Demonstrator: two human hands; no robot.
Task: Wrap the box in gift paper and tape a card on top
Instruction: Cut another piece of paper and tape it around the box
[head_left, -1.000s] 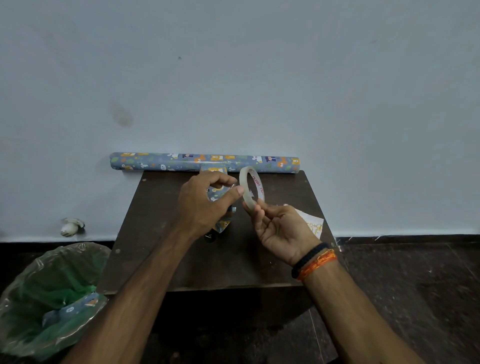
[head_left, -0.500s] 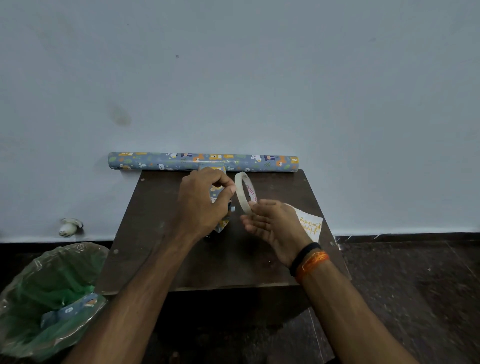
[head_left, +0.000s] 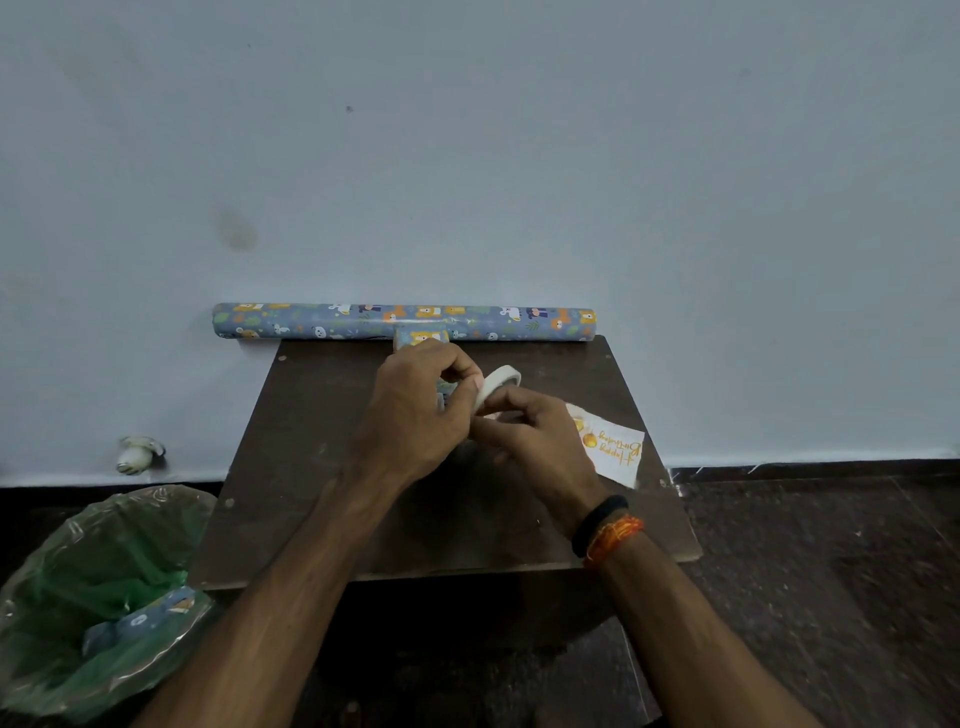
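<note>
Both hands met over the table (head_left: 322, 467), the left hand (head_left: 415, 415) and right hand (head_left: 540, 441) pinching the tape roll (head_left: 497, 382). The wrapped box (head_left: 421, 338) stood behind the left hand, mostly hidden. The card (head_left: 615, 452) lay right of the tape roll, the paper roll (head_left: 311, 322) behind it.

One head-worn view looks forward and down from close above onto the table (head_left: 322, 467), facing the wall (head_left: 519, 156)
</note>
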